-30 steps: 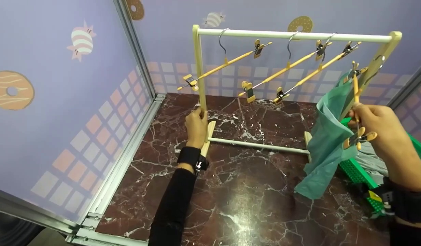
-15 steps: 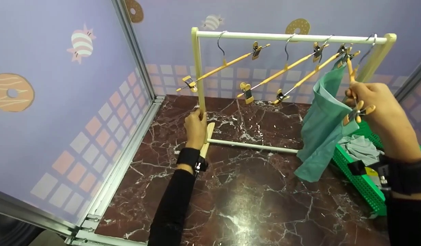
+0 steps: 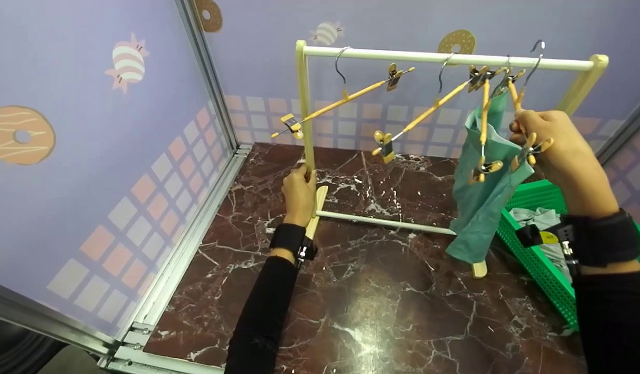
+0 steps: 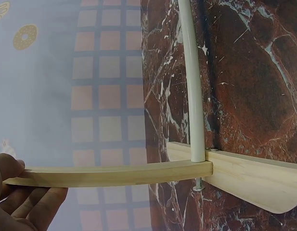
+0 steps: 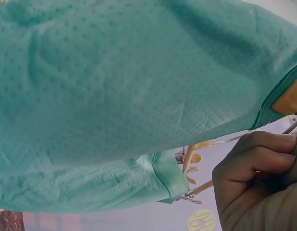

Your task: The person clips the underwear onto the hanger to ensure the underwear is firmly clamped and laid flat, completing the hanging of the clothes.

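at the right of the head frame, the right hand [image 3: 563, 143] grips a yellow hanger [image 3: 515, 95], its hook [image 3: 532, 70] up by the top rail [image 3: 382, 53]; whether it rests there, i cannot tell. a teal garment [image 3: 467, 208] hangs from its clips, right of centre. mid-frame, the left hand [image 3: 299, 195] grips the rack's left post [image 3: 303, 98]. lower right, a green basket [image 3: 532, 275] holds grey cloth [image 3: 538, 217]. three other hangers [image 3: 353, 95] hang from the rail before a patterned wall [image 3: 262, 62].
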Action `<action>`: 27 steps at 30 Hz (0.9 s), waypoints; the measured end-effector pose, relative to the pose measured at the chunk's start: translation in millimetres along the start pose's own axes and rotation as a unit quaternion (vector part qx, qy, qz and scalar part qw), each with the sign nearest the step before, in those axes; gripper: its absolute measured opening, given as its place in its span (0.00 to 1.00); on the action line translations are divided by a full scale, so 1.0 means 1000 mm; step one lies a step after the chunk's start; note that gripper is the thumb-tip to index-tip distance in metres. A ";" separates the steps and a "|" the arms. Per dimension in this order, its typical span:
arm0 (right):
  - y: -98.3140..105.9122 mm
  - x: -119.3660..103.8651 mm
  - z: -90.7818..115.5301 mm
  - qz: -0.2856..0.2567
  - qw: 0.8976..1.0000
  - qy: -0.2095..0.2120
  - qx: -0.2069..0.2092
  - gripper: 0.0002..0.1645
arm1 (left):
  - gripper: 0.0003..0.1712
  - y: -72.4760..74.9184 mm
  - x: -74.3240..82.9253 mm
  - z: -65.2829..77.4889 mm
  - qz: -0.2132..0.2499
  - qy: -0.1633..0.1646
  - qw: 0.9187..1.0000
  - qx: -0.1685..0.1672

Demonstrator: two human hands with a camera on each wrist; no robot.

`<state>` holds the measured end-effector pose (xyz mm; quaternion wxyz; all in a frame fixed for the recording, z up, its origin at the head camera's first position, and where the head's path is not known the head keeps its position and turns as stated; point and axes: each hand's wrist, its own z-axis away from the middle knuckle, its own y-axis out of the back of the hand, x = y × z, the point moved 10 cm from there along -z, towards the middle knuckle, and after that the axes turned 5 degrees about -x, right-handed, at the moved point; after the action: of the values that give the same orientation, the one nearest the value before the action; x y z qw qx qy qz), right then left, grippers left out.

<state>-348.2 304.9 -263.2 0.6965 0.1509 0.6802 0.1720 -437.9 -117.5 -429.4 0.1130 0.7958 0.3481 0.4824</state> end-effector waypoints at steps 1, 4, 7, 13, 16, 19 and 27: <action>-0.001 0.001 -0.002 -0.007 1.000 0.000 0.000 0.24 | 0.07 0.000 0.000 0.000 -0.002 0.001 1.000 0.000; -0.004 0.002 -0.008 -0.022 1.000 -0.004 -0.003 0.24 | 0.07 -0.001 -0.002 0.000 -0.006 0.005 1.000 0.000; -0.007 0.003 -0.012 -0.023 1.000 -0.001 -0.004 0.24 | 0.06 0.000 -0.002 0.000 -0.006 0.008 1.000 -0.001; -0.011 0.006 -0.013 -0.012 1.000 0.004 -0.007 0.24 | 0.05 0.001 -0.001 0.000 -0.002 0.009 1.000 -0.002; -0.014 0.008 -0.012 -0.024 1.000 0.000 -0.013 0.23 | 0.05 0.000 -0.001 0.000 0.002 0.010 1.000 -0.004; -0.016 0.011 -0.012 -0.034 0.999 -0.008 -0.023 0.23 | 0.06 -0.001 -0.001 -0.001 -0.001 0.009 1.000 -0.010; -0.020 0.016 -0.010 -0.032 0.998 -0.014 -0.043 0.24 | 0.05 0.000 0.000 0.000 -0.003 0.000 1.000 -0.004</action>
<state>-357.4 294.2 -286.7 0.7170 0.1011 0.6667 0.1768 -438.0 -117.7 -429.3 0.1178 0.7940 0.3487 0.4839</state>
